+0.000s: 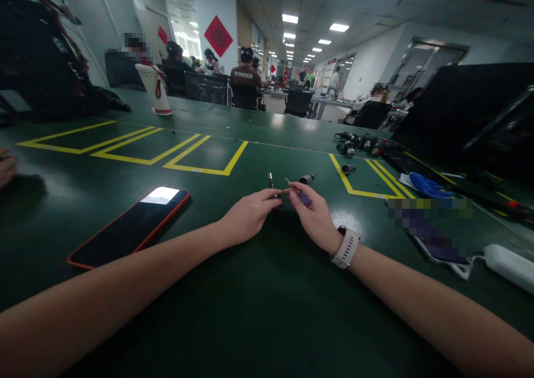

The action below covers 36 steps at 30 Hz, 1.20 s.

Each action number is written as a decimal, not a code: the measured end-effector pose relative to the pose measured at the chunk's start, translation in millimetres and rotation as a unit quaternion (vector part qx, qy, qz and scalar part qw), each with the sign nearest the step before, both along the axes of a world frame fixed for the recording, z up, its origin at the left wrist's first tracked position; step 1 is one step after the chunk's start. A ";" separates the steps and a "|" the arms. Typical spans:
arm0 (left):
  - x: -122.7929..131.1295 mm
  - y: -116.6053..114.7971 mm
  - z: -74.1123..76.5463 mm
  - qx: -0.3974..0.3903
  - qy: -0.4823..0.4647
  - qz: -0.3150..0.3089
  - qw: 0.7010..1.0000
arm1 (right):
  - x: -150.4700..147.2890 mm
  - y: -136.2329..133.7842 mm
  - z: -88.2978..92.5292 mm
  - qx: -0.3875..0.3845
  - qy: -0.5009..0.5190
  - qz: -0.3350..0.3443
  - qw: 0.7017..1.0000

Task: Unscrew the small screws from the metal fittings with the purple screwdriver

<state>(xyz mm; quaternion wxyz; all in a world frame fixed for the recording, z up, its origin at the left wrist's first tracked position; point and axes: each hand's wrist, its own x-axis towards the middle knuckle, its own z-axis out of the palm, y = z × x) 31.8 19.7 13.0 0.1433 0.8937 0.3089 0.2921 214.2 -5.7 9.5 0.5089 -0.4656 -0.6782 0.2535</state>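
Green counter point(250, 322) fills the lower frame. At centre, the left hand point(246, 216) pinches a slim metal cylinder point(271, 181) (probably light, stiff and slick, best held low on its body), and the right hand point(314, 216) is curled around a purple-handled screwdriver point(305, 199), likely rigid and easiest to hold by its handle.

My left hand point(248, 214) hides the lower end of the slim dark piece point(270, 181); near the tabletop's point(271, 300) far edge, I can't tell the tangled black parts point(349, 147) apart.
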 end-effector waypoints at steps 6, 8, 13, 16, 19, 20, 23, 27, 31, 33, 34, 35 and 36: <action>1.1 15.4 -4.4 -0.205 -0.225 0.091 0.948 | -1.4 -11.3 8.5 0.052 0.037 -0.055 0.996; 2.0 15.6 -2.4 -0.266 -0.268 0.097 0.921 | -2.3 -12.5 8.8 0.057 0.025 -0.062 0.996; 3.6 10.0 4.1 -0.341 -0.297 0.103 0.886 | -2.7 -9.6 6.9 0.064 -0.005 -0.069 0.996; 3.8 9.3 5.0 -0.354 -0.307 0.113 0.876 | -2.1 -6.9 5.6 0.061 -0.022 -0.066 0.996; 3.8 10.3 4.3 -0.357 -0.311 0.113 0.874 | -1.8 -5.1 5.4 0.056 -0.042 -0.058 0.996; 3.7 10.7 3.9 -0.356 -0.312 0.112 0.874 | -1.8 -4.7 5.5 0.054 -0.049 -0.055 0.996; 3.4 11.2 3.2 -0.357 -0.311 0.109 0.874 | -1.6 -4.5 6.8 0.051 -0.071 -0.045 0.995; 3.2 9.6 4.9 -0.358 -0.305 0.106 0.876 | 0.8 -5.3 11.0 0.058 -0.106 -0.014 0.993; 4.2 7.6 8.0 -0.360 -0.298 0.112 0.877 | 4.9 -3.4 20.8 0.067 -0.149 0.059 0.985; 5.1 7.8 8.1 -0.357 -0.301 0.114 0.877 | 6.3 0.2 26.5 0.045 -0.148 0.091 0.984; 5.5 8.1 7.7 -0.356 -0.304 0.113 0.876 | 6.6 2.9 28.6 0.029 -0.140 0.097 0.985; 5.9 8.6 7.2 -0.357 -0.307 0.111 0.875 | 6.9 6.1 29.8 0.012 -0.127 0.093 0.987; 6.2 8.9 6.7 -0.360 -0.309 0.108 0.874 | 7.1 9.7 29.9 -0.003 -0.112 0.081 0.990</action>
